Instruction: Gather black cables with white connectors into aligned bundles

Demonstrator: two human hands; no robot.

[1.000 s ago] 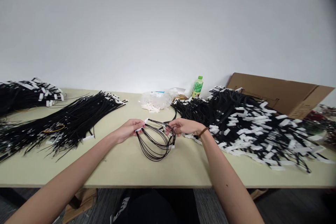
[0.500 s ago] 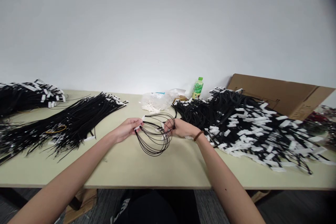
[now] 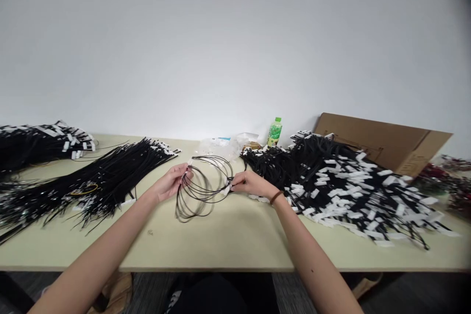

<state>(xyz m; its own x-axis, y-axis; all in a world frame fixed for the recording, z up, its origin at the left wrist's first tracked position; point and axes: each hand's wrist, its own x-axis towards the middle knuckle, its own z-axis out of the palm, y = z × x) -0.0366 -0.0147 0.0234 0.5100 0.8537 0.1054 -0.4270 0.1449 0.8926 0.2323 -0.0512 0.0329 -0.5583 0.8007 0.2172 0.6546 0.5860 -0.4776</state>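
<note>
Several thin black cables hang in loops between my two hands, above the middle of the table. My left hand is closed on the cables at their left side, where a small white tag shows by the fingertips. With fingers pinched, my right hand grips the cables at the right side of the loops, and a bit of white shows under its fingertips. What exactly lies between the right fingers is too small to tell.
Black cables with white ends lie in a bundle at left, another behind it. At right spreads a big pile with white tags. Behind stand a clear plastic bag, a green-capped bottle and a cardboard box.
The cable loops have swung left and now hang lower and wider, below my left hand. My right hand has turned and now pinches at the loops' right end. The view has shifted slightly.
</note>
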